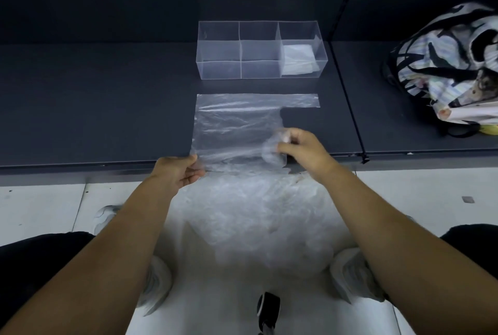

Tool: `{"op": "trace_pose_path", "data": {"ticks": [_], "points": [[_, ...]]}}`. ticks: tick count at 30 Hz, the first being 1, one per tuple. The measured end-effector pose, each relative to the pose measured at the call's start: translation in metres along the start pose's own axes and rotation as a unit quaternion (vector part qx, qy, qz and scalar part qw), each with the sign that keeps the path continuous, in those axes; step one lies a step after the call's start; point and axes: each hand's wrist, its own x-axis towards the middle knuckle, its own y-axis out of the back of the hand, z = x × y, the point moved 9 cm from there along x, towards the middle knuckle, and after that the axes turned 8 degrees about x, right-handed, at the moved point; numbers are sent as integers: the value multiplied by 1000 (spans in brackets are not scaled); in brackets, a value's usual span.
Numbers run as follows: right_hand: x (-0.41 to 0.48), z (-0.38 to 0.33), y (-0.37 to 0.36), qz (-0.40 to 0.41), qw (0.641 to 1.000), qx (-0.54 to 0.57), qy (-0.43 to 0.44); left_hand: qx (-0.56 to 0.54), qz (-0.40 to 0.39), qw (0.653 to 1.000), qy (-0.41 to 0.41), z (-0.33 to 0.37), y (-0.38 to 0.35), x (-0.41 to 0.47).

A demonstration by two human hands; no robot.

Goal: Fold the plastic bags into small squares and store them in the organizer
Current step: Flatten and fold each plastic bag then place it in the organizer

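Clear plastic bag [237,129] flat at centre, not yet folded; near edge pinched by left hand [180,170] at 8 o'clock, right hand [301,150] at 4 o'clock. Acrylic organizer [219,69] at 12 o'clock: folded bags [297,59] in right-end compartment only. Heap of loose bags [258,216] at 6 o'clock, judged pending.

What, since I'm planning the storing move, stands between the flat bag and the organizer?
Nothing visible. Only a bare strip of dark shelf separates the plastic bag from the clear organizer behind it. Only its right compartment holds folded bags.
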Motion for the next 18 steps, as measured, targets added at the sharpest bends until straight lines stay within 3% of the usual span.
{"op": "trace_pose_path", "data": {"ticks": [5, 8, 10, 13, 16, 18], "points": [[0, -9, 21, -97, 963, 245, -59, -14, 21, 1000, 9, 12, 5, 5], [2, -12, 43, -74, 943, 317, -71, -18, 23, 1000, 12, 16, 8, 7], [6, -10, 52, -48, 961, 264, -67, -13, 23, 1000, 10, 17, 8, 7], [10, 5, 41, -76, 988, 92, -97, -1, 21, 1000, 8, 16, 7, 8], [16, 14, 28, -82, 990, -52, -105, 12, 24, 1000, 4, 15, 7, 10], [21, 8, 28, -48, 989, -123, -62, 12, 24, 1000, 4, 15, 6, 10]]}}
